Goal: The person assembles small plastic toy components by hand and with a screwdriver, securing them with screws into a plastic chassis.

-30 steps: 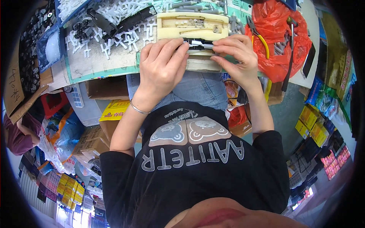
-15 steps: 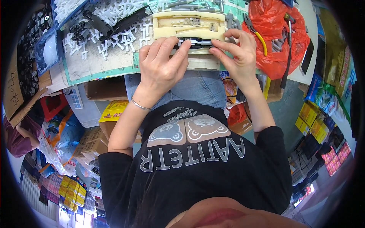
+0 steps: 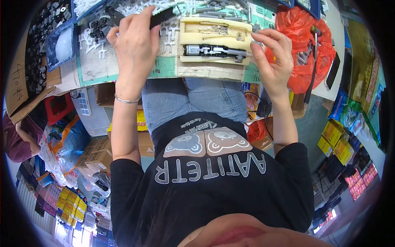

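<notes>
My left hand (image 3: 138, 45) is over the left part of the table, its thumb and forefinger on either side of a long black plastic piece (image 3: 163, 16). My right hand (image 3: 275, 57) is at the right end of a cream-coloured mould-like fixture (image 3: 216, 40), thumb and fingers apart with nothing visible between them. In the fixture's near slot lies a black housing half (image 3: 238, 54) with white and metallic parts inside. The far half of the fixture shows bare recesses with small holes.
White Y-shaped plastic parts (image 3: 168, 37) and a black assembly (image 3: 98, 29) lie at the left. Grey parts (image 3: 214, 16) are behind the fixture. A red plastic bag (image 3: 288, 20) with grey parts and a screwdriver (image 3: 315, 37) is at the right. Blue trays (image 3: 61, 47) stand at the left.
My left hand has left the black housing half and moved left onto the long black piece. My right hand has drawn off the housing half to the right, uncovering it in the fixture.
</notes>
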### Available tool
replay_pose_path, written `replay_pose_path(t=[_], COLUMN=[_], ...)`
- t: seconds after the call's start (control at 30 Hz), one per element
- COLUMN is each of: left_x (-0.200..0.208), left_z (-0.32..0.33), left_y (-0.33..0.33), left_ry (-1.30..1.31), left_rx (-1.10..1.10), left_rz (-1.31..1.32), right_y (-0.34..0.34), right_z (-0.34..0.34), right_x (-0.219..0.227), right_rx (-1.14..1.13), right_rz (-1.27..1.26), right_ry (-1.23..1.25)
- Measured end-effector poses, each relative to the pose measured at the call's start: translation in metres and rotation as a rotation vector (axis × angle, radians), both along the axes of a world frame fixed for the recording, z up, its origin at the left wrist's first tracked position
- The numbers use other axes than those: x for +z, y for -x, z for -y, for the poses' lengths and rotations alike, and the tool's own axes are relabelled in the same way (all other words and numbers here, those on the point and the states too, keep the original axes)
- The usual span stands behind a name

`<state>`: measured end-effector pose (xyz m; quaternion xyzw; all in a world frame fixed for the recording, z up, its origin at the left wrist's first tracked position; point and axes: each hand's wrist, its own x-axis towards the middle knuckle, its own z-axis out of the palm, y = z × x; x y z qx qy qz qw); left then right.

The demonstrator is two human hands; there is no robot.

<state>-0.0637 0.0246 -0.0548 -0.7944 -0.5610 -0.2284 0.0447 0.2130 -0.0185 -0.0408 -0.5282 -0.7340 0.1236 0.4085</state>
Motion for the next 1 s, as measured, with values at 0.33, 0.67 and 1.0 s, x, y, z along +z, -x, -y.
replay_pose_path(t=[0.33, 0.67, 1.0], left_x=[0.008, 0.022, 0.009], left_z=[0.007, 0.060, 0.036], left_y=[-0.037, -0.028, -0.045], left_ry=[-0.138, 0.420, -0.031], left_rx=[-0.396, -0.405, -0.505], left_rz=[1.028, 0.791, 0.292], right_y=[0.074, 0.033, -0.040], right_z=[-0.036, 0.011, 0.000], right_x=[0.009, 0.043, 0.030], right_rx=[0.254, 0.257, -0.230], right_rz=[-0.108, 0.434, 0.113], right_ry=[-0.039, 0.087, 0.036])
